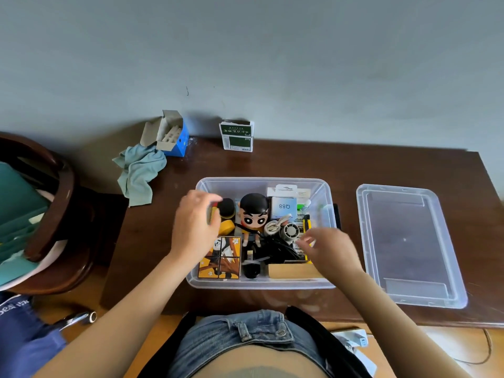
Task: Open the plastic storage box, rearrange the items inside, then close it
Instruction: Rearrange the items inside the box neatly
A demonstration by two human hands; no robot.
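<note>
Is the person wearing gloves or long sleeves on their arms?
No. Both the left hand and the right hand are bare, with no gloves, and I see no rings, watch or bracelets. The forearms are bare too, with no sleeves in view. Lower down, the person wears blue denim with a metal button.

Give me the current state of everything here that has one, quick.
storage box: open, full of items
lid: off, lying on the table right of the box
blue carton: flaps open
green-and-white carton: top open, upright
cloth: crumpled
left hand: inside the box
right hand: blurred, over the box
</note>
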